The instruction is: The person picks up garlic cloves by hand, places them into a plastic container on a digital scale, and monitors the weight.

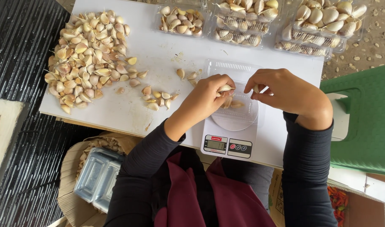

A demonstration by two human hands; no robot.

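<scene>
Garlic cloves are being portioned into a clear plastic tray [238,110] that is resting on a white kitchen scale [228,136] at the table's six o'clock edge; this is judged to be the weighing step. A clove [225,88] is being pinched between thumb and fingertips of the left hand [207,98], closed firmly on it just above the tray. The right hand [287,90] is being held at three o'clock of the tray, its fingers curled nearly shut around another small clove [256,88]. A few cloves are already lying in the tray. More stock is waiting in the large pile [89,56] at ten o'clock and the small scatter [158,97] at nine. Filled trays [243,21] are being kept at twelve o'clock. The next move is judged to call for a gentle release into the tray.
</scene>
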